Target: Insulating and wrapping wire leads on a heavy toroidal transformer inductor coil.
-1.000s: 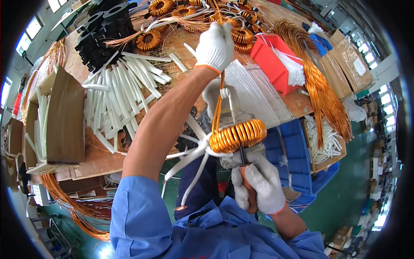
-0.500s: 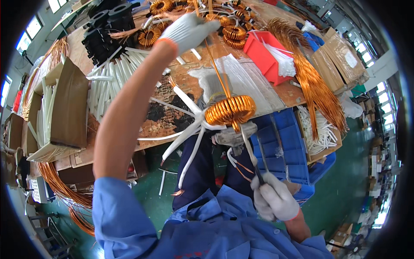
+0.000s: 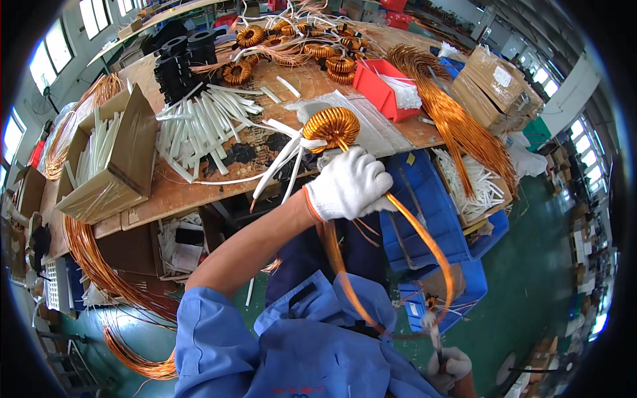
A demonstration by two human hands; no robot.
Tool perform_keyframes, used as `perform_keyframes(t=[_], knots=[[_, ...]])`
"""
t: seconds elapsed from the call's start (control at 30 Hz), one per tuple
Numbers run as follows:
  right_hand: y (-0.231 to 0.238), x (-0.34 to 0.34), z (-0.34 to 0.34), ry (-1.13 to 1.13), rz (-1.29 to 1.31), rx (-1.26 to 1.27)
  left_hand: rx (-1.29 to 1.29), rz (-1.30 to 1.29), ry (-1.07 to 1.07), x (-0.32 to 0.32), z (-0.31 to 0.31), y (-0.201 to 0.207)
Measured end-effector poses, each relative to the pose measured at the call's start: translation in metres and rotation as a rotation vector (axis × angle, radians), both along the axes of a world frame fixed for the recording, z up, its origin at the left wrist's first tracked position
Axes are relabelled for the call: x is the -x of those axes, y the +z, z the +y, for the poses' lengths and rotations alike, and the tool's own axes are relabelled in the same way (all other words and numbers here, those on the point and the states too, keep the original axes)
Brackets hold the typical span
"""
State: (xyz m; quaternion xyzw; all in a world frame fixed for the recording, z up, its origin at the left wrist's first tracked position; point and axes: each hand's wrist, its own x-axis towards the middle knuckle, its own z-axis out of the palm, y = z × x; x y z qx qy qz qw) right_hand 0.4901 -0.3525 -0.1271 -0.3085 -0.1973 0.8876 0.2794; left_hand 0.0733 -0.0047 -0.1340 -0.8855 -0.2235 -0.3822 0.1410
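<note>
A toroidal coil (image 3: 331, 129), thickly wound with orange copper wire, sits at the table's near edge with several white-sleeved leads (image 3: 284, 156) fanning out on its left. My left hand (image 3: 348, 184), in a white glove, is closed on the copper wire (image 3: 434, 245) just below the coil. This wire hangs in a wide loop in front of my body. Low on the right, my gloved right hand (image 3: 452, 366) is closed round a dark-handled tool (image 3: 435, 341) with a whitish upper end. The tool's tip is blurred beside the wire loop, and I cannot tell whether they touch.
White sleeves (image 3: 206, 123) lie spread on the table, next to a cardboard box (image 3: 113, 179) of more sleeves. Black spools (image 3: 176, 69) and finished coils (image 3: 318, 51) stand farther back. At right are a red bin (image 3: 377, 89), copper wire bundles (image 3: 458, 126) and blue crates (image 3: 421, 219).
My left hand has come down from above the coil to just below it, bringing wire into a loop. My right hand has moved lower and to the right with the tool.
</note>
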Motion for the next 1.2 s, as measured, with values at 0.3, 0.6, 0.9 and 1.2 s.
perform_keyframes(t=[0.3, 0.6, 0.9, 1.2], knots=[[-0.013, 0.038, 0.043, -0.106, -0.428, 0.147, 0.005, -0.012, 0.135, -0.023, 0.040, -0.010], [-0.016, 0.066, 0.114, -0.038, -0.389, 0.096, 0.880, -1.171, 0.042, 0.029, 0.041, 0.088], [0.009, 0.185, 0.227, 0.087, -0.347, -0.236, 1.346, -1.548, -0.143, 0.074, 0.120, 0.084], [-0.004, 0.300, 0.334, -0.164, -0.165, -0.218, 1.514, -1.595, -0.154, 0.056, 0.208, 0.013]])
